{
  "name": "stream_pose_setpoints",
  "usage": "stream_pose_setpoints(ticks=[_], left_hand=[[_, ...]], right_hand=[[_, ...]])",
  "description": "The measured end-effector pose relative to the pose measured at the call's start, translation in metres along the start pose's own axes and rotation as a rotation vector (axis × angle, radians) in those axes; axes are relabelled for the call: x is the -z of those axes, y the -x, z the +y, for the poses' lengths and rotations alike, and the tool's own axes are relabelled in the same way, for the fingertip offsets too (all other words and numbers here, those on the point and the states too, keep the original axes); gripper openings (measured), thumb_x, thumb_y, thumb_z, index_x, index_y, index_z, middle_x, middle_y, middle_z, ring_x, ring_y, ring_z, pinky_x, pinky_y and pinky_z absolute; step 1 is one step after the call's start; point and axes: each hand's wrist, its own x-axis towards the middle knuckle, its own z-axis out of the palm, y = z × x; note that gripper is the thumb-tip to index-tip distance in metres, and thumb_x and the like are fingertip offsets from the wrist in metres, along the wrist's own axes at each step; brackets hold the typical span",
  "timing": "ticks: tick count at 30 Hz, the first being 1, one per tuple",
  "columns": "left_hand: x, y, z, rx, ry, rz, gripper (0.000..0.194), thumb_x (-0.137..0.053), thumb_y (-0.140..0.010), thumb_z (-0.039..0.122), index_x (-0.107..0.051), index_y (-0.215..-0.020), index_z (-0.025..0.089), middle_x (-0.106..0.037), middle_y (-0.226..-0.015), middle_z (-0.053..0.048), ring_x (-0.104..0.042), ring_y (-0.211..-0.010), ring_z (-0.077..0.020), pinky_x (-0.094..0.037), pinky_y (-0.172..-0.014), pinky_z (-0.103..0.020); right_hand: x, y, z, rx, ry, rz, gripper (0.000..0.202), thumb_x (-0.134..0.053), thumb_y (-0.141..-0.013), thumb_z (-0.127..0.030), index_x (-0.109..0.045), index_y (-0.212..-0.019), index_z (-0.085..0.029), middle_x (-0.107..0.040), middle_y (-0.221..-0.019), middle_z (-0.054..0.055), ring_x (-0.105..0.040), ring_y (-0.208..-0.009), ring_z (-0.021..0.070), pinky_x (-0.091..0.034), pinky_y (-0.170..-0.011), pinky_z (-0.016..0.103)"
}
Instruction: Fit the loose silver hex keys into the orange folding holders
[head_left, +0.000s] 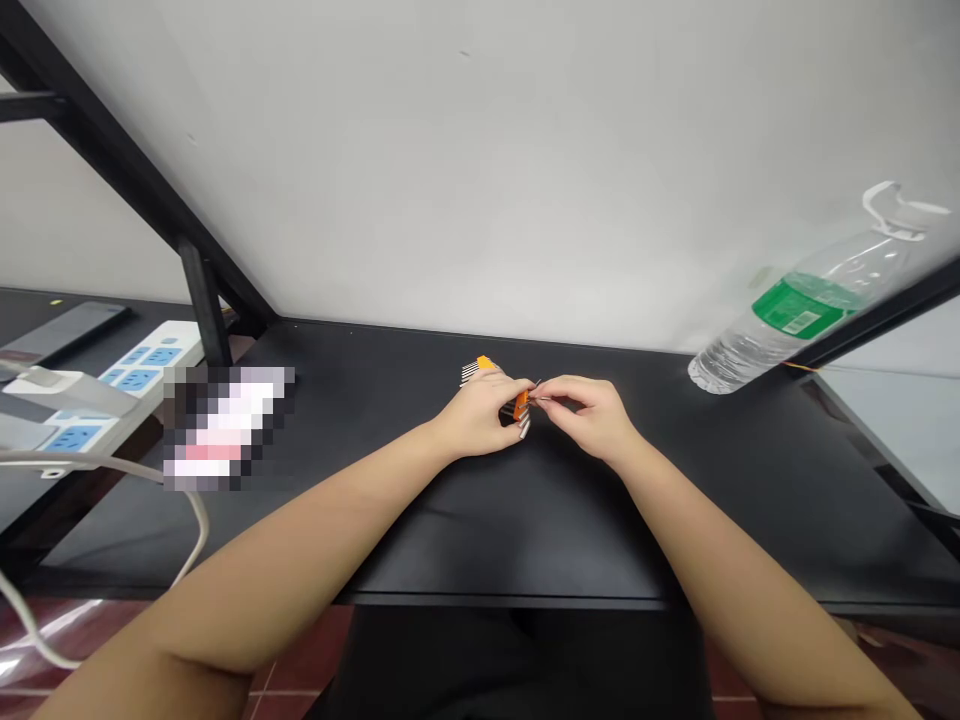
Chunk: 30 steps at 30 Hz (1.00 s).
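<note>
My left hand is closed around an orange hex key set a little above the black desk. Several thin metal keys stick out past the fingers on its left side, where more orange shows, and silver ends show by the thumb. The palm covers most of the set. My right hand meets it from the right, thumb and fingertips pinched on a thin dark hex key at the orange holder's edge. Whether that key is still seated in the holder I cannot tell.
A large water bottle with a green label stands at the back right. On the left lie a pixelated phone-like object, a white power strip with plugs and a white cable. Dark metal frame bars rise beside the desk.
</note>
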Motion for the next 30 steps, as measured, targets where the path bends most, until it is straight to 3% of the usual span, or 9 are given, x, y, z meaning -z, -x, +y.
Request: stream_pose_setpoints(ticks=[5, 13, 18, 22, 27, 30], left_hand=[[0.0, 0.0, 0.0, -0.018, 0.026, 0.008, 0.037, -0.064, -0.079, 0.019, -0.064, -0.115, 0.023, -0.074, -0.097, -0.002, -0.069, -0.09, -0.0214, -0.05, -0.097, -0.04], [0.002, -0.001, 0.004, -0.045, 0.046, -0.014, 0.029, -0.066, -0.081, 0.022, -0.067, -0.11, 0.022, -0.074, -0.096, -0.004, -0.069, -0.094, -0.0226, -0.051, -0.095, -0.04], [0.003, -0.001, 0.005, -0.046, 0.06, 0.021, 0.031, -0.068, -0.08, 0.023, -0.067, -0.112, 0.022, -0.075, -0.099, -0.005, -0.07, -0.096, -0.0234, -0.052, -0.095, -0.04], [0.003, -0.001, 0.006, -0.054, 0.031, 0.025, 0.031, -0.067, -0.081, 0.023, -0.067, -0.112, 0.021, -0.074, -0.101, -0.006, -0.069, -0.098, -0.0233, -0.051, -0.097, -0.041], [0.001, 0.002, 0.006, -0.077, -0.015, 0.029, 0.037, -0.067, -0.079, 0.02, -0.067, -0.116, 0.023, -0.074, -0.107, -0.006, -0.068, -0.109, -0.0251, -0.046, -0.108, -0.045], [-0.001, 0.004, 0.004, -0.076, -0.046, 0.061, 0.047, -0.067, -0.077, 0.019, -0.066, -0.124, 0.023, -0.073, -0.117, -0.008, -0.065, -0.121, -0.0278, -0.046, -0.11, -0.046]], right_hand=[[0.003, -0.003, -0.005, 0.096, 0.096, -0.025, 0.015, -0.063, -0.093, -0.016, -0.076, -0.093, -0.023, -0.076, -0.094, 0.006, -0.071, -0.084, 0.0183, -0.058, -0.076, 0.033], [0.005, -0.001, -0.005, 0.03, 0.03, -0.143, 0.014, -0.065, -0.093, -0.018, -0.076, -0.096, -0.024, -0.075, -0.092, 0.004, -0.07, -0.08, 0.0173, -0.057, -0.074, 0.032], [0.007, 0.0, -0.001, -0.157, -0.272, -0.193, 0.017, -0.076, -0.089, -0.032, -0.079, -0.104, -0.024, -0.075, -0.102, 0.007, -0.073, -0.087, 0.0202, -0.061, -0.081, 0.037], [0.0, -0.001, 0.005, -0.381, -0.481, -0.128, 0.023, -0.083, -0.082, -0.042, -0.076, -0.091, -0.021, -0.074, -0.091, 0.004, -0.072, -0.077, 0.019, -0.062, -0.077, 0.037], [-0.012, -0.002, 0.008, -0.56, -0.447, -0.056, 0.043, -0.089, -0.074, -0.048, -0.054, -0.078, -0.022, -0.068, -0.071, -0.002, -0.063, -0.062, 0.0145, -0.052, -0.059, 0.028], [-0.01, -0.003, 0.014, -0.555, -0.309, -0.008, 0.038, -0.076, -0.086, -0.055, -0.057, -0.081, -0.022, -0.061, -0.064, -0.004, -0.056, -0.054, 0.0133, -0.048, -0.055, 0.028]])
